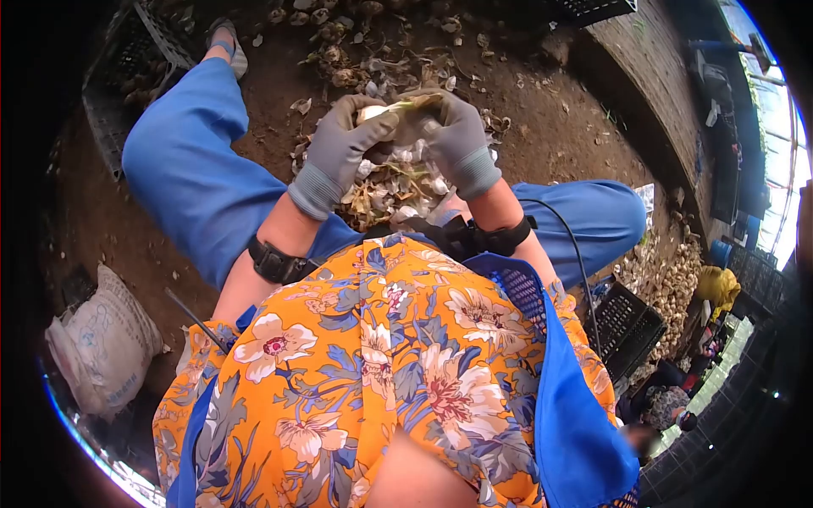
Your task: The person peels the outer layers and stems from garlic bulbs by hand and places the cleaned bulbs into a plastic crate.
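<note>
Both of my hands wear grey work gloves and meet over the dirt floor. My left hand (334, 152) is closed around a pale garlic bulb (370, 112), partly covered by the fingers. From the bulb a greenish-yellow stem (405, 103) runs right into my right hand (464, 144), whose fingers are pinched on its far end. Below the hands, between my legs, lies a heap of garlic bulbs and dry peelings (394, 186).
A black plastic crate (102, 110) stands at the left, another crate (627, 326) at the right beside spread garlic (669, 288). A white sack (106, 343) sits at lower left. Loose bulbs lie ahead. A wooden plank edge (652, 93) runs along the right. Another person (665, 406) is at lower right.
</note>
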Available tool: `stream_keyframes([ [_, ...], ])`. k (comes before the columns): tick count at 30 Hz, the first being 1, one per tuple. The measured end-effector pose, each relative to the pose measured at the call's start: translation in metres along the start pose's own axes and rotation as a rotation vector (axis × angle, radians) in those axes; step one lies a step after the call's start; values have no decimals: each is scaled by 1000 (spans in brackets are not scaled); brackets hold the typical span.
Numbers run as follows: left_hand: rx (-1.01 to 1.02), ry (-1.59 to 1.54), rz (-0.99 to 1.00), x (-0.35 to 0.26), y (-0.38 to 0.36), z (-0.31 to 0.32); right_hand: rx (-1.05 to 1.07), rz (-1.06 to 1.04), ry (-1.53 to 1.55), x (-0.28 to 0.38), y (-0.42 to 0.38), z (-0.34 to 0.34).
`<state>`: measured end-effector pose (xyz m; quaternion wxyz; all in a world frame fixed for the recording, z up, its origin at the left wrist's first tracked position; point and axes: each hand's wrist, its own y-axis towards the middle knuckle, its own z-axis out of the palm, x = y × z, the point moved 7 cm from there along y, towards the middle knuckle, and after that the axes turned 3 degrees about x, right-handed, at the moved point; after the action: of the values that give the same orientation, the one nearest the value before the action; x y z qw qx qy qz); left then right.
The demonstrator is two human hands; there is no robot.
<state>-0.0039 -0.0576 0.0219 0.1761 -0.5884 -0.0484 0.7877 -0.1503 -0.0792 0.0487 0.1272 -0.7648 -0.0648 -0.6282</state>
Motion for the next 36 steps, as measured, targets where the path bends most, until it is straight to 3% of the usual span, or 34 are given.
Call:
stream_keyframes([
  [1, 92, -226, -145, 10, -2, 6, 3, 1, 2, -4, 1, 3],
  [5, 228, -463, -168, 11, 3, 10, -69, 111, 247, -18, 0, -2],
  [7, 194, -489, -168, 9, 1, 12, -74, 253, 553, -30, -1, -1],
  [12, 149, -404, -189, 15, 4, 16, -26, 215, 835, -37, -1, -1],
  [14, -46, 229, 159, 21, 11, -8, -39, 141, 481, -26, -1, -8],
  [15, -45, 229, 156, 19, 10, -7, -41, 144, 482, -27, -2, -7],
  [18, -198, 635, -34, -17, -2, -7, -55, 29, 173, -24, 0, -2],
  [21, -188, 470, 92, -3, 3, -18, -118, 144, 364, -37, -1, -3],
  [22, -187, 470, 92, -3, 3, -18, -223, 253, 569, -43, -3, -10],
  [24, -215, 92, 48, 0, 0, -20, -295, 242, 581, -64, 3, -46],
  [26, -234, 146, 73, 3, 1, -30, -364, 230, 595, -69, 5, -63],
  [28, -247, 200, 95, 0, 1, -32, -236, 233, -1118, -36, 12, -68],
  [29, -271, 338, 162, -5, 0, -29, -236, 240, -1121, -38, 10, -64],
  [31, -304, 472, 236, -14, 0, -26, -291, -284, -800, -8, 8, -31],
  [33, -264, 747, 431, -28, -6, -14, -212, -212, -430, -2, 6, -7],
  [34, -256, 750, 428, -30, -7, -13, -207, -258, -486, 10, 5, 3],
  [36, -178, 912, 617, -42, -13, 2, -179, -183, -437, 2, 7, 10],
])
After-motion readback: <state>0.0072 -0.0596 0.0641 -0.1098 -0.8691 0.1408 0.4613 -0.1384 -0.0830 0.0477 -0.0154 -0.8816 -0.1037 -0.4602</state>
